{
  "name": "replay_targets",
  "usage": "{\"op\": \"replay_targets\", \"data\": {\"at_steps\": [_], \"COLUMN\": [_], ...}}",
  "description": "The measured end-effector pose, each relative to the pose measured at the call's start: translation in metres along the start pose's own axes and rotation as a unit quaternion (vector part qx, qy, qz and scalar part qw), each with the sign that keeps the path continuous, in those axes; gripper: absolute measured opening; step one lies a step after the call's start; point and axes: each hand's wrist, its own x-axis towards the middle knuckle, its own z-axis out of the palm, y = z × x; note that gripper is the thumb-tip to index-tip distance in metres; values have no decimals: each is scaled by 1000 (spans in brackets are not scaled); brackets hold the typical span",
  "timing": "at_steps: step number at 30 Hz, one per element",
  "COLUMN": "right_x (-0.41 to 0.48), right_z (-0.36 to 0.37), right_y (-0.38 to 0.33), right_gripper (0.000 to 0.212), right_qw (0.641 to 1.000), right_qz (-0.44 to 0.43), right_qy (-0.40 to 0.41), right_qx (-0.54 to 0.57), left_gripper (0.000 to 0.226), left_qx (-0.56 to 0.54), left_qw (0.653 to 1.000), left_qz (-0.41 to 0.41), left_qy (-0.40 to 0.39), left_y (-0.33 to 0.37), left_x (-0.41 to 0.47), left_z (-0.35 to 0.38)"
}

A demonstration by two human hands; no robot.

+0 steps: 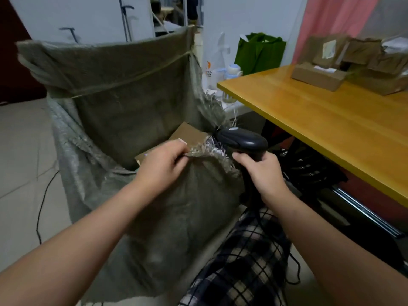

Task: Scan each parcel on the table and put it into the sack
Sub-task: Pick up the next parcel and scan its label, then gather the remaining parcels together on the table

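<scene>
Background clutter: bag, bottles, curtain, cable.
Green fabric tote bag (260, 53) stands against the white wall (254, 16), with small white-and-blue bottles (231, 71) just left of it, labels too blurred to read. Pink curtain (331, 21) hangs at right. Thin black cable (40, 208) trails over the pale tiled floor (22, 140). Possibly a dark red door (13, 51) at far left.

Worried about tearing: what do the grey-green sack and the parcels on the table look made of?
Grey-green sack: probably coarse woven plastic fabric, matte; visible weave, edge fraying into strands. Brown box-shaped parcels: apparently matte cardboard; flat faces, straight edges, white labels, though blurred.
</scene>
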Motion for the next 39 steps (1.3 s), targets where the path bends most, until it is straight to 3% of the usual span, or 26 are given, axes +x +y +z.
{"op": "replay_targets", "data": {"at_steps": [2,3,5,8,10,12,14,18,23,27,31,39], "right_x": [-8,-11,-12,-2,5,5,-3,-14,-23,-28,-37,-86], "right_z": [-7,-9,-9,-5,-7,-17,-28,-32,-45,-93,-164,-309], "right_y": [9,11,-4,-42,-54,-44,-22,3,12,-1,-29,-55], "right_gripper": [32,29,22,21,28,35,30,23,24,27,15,22], "right_qw": [999,999,999,999,998,999,998,999,997,992,980,928], "right_qz": [32,43,33,-26,-50,-31,-2,16,8,-1,5,93], "right_qy": [8,10,8,18,30,40,32,19,27,99,175,354], "right_qx": [-29,-26,11,40,39,-1,-56,-46,-69,-84,-90,-71], "left_gripper": [6,6,3,5,4,2,7,17,12,14,16,18], "left_qx": [16,18,11,-17,-1,43,56,56,75,26,-26,-128], "left_qw": [997,997,1000,989,996,998,994,994,987,989,979,929], "left_qz": [-5,5,23,-23,-3,44,51,31,49,90,166,294], "left_qy": [-80,-76,8,146,92,-23,-78,-87,-135,-114,-111,-184], "left_y": [4,8,22,41,45,44,40,37,50,92,162,334], "left_x": [0,5,27,60,63,48,25,8,21,49,100,169], "left_z": [-1,-4,-19,-45,-46,-36,-27,-9,16,35,60,123]}}
